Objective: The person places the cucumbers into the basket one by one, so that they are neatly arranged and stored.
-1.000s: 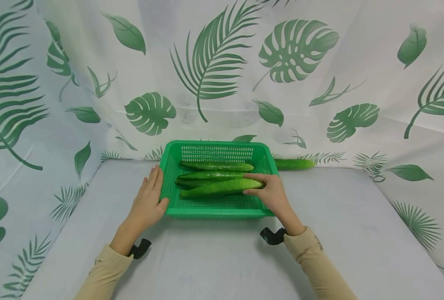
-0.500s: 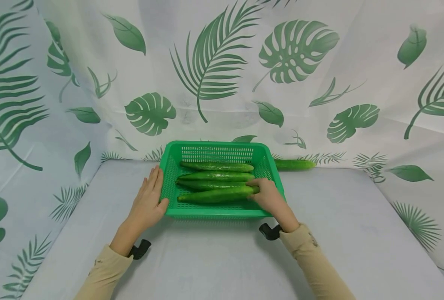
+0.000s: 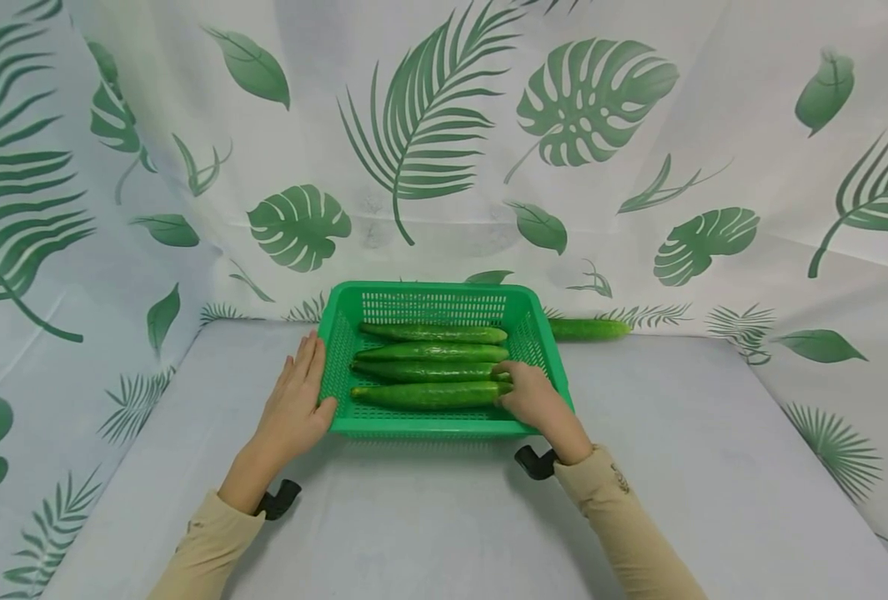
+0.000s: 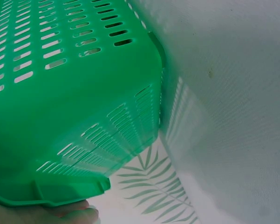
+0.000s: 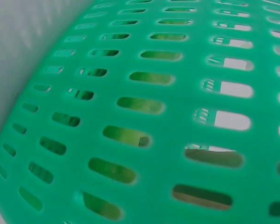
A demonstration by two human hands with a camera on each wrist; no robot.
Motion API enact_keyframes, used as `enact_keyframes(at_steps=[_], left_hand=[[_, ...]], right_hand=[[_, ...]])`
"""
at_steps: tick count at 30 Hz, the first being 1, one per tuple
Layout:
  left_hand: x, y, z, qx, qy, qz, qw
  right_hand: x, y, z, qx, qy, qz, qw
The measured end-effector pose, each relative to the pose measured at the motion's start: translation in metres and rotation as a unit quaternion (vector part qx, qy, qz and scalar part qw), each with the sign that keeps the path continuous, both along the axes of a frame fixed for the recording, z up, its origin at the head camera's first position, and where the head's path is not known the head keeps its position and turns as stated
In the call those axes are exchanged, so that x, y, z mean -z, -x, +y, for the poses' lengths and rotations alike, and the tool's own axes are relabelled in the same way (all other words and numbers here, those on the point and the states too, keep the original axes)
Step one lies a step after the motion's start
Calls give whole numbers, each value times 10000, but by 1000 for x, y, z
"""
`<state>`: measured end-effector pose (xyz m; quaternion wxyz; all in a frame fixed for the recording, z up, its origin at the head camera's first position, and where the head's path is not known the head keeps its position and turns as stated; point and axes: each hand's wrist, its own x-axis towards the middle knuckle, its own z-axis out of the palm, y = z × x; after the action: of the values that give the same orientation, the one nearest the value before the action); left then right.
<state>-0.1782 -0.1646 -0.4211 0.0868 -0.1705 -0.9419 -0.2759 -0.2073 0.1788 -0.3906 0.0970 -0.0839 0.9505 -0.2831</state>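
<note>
right grip (image 3: pixel 531 397) curls round smooth long cucumber (image 3: pixel 428 393) in slotted plastic basket (image 3: pixel 428 293).

Four cucumbers (image 3: pixel 430 393) lie in one basket (image 3: pixel 423 427), a fifth cucumber (image 3: pixel 588 328) lies on the worktop, and two hands (image 3: pixel 293 406) show.

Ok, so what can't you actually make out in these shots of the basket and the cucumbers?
- Head view: the right hand covers the end of the nearest cucumber, so its grip is unclear.
- Head view: the cucumber outside the basket is partly hidden behind the basket wall.
- Left wrist view: the left hand is cut off by the bottom edge.
- Right wrist view: only blurred basket wall; the cucumbers show as green through slots.
</note>
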Motion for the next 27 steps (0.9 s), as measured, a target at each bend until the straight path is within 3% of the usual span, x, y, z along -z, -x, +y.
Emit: enact_keyframes(at_steps=[5,9,14,21,27], left_hand=[[1,1,0,15,-30,-14,10000],[1,1,-1,14,-82,-14,10000],[1,2,-1,28,-90,32,10000],[2,2,-2,56,-72,54,9999],[2,1,-1,60,-43,7,10000]], right_hand=[[1,-1,0,204,101,557,9982],[-5,-3,2,226,482,1066,9929],[-25,-9,11,243,881,1032,9905],[-58,-15,28,240,795,1149,9899],[-77,-8,57,417,720,1476,9855]])
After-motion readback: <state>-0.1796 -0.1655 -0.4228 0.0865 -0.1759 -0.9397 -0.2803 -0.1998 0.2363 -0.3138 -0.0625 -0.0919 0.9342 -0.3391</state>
